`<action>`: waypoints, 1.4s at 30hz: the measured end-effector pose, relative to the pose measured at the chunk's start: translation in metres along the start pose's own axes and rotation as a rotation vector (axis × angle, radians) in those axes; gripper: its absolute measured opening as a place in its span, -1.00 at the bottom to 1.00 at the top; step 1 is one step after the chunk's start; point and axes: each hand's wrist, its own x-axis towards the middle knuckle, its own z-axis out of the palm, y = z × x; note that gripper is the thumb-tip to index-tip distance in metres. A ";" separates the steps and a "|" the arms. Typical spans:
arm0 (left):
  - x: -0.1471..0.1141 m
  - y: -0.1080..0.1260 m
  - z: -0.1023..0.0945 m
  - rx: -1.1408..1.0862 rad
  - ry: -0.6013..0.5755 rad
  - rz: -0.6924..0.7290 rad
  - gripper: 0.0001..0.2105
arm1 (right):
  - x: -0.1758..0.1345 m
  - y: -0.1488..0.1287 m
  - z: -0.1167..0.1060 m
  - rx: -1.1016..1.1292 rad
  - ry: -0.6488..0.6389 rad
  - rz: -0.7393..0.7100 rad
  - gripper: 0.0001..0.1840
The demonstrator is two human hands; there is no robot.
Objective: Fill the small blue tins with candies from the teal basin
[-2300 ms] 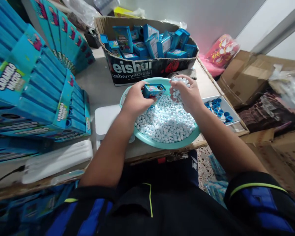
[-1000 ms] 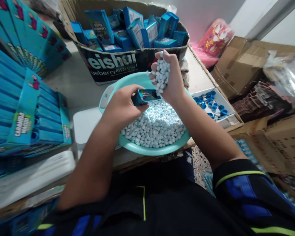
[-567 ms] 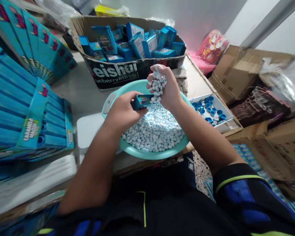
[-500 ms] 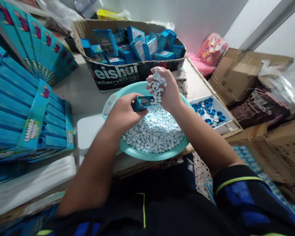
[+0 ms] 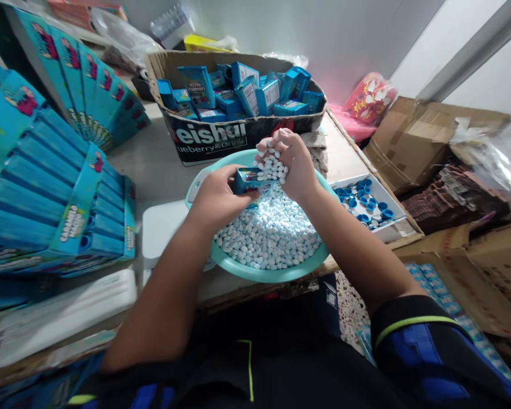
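My left hand (image 5: 221,199) is closed around a small blue candy box (image 5: 247,178), tilted over the basin with its open end toward my other hand. A heap of small white candies (image 5: 272,167) lies in my right hand (image 5: 297,162), its fingers curled round them right at the mouth of the box. Below both hands a turquoise basin (image 5: 276,276) holds a mass of loose white and pale-blue candies (image 5: 268,238). How full the box is, I cannot tell.
Behind the basin stands a cut-down carton (image 5: 213,136) of blue candy boxes. To the right, a white tray (image 5: 392,227) holds blue caps. Display boxes (image 5: 63,199) line the left, beside a white scale-like device (image 5: 164,230). Cardboard boxes (image 5: 434,133) sit far right.
The candies in my right hand have come lower and closer to the box's mouth, and the heap looks smaller. My left hand keeps its hold. The whole view has shifted slightly.
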 end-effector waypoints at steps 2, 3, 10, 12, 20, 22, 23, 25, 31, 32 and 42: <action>0.001 0.000 0.000 -0.026 0.022 -0.004 -0.61 | -0.001 -0.002 0.000 0.010 -0.005 0.002 -0.37; 0.001 0.000 0.000 -0.043 0.030 -0.006 -0.60 | -0.001 -0.002 0.000 0.026 -0.010 -0.006 -0.38; 0.001 0.001 -0.001 -0.039 0.055 -0.025 -0.58 | -0.009 0.003 0.001 0.085 -0.175 -0.220 -0.58; 0.000 0.001 -0.001 -0.051 0.070 -0.031 -0.58 | -0.009 0.003 0.002 0.061 -0.175 -0.245 -0.62; 0.002 -0.004 -0.002 -0.056 0.188 -0.030 -0.58 | -0.002 0.012 -0.001 -0.187 0.019 -0.198 -0.63; 0.002 -0.005 -0.003 -0.040 0.194 -0.034 -0.58 | -0.003 0.013 -0.002 -0.241 0.015 -0.200 -0.62; 0.002 -0.004 -0.003 -0.030 0.186 -0.038 -0.58 | -0.004 0.013 -0.002 -0.261 -0.008 -0.206 -0.63; 0.001 -0.002 -0.003 -0.017 0.142 -0.038 -0.58 | -0.007 0.013 -0.001 -0.302 -0.081 -0.217 -0.64; 0.000 0.000 -0.004 -0.018 0.104 -0.004 -0.55 | -0.007 0.015 0.001 -0.349 -0.194 -0.097 -0.61; 0.000 -0.001 -0.004 -0.017 0.113 -0.007 -0.55 | -0.006 0.016 0.001 -0.341 -0.190 -0.077 -0.63; 0.002 -0.008 0.000 -0.043 0.155 0.012 -0.57 | 0.000 0.023 -0.003 -0.469 -0.103 -0.063 -0.81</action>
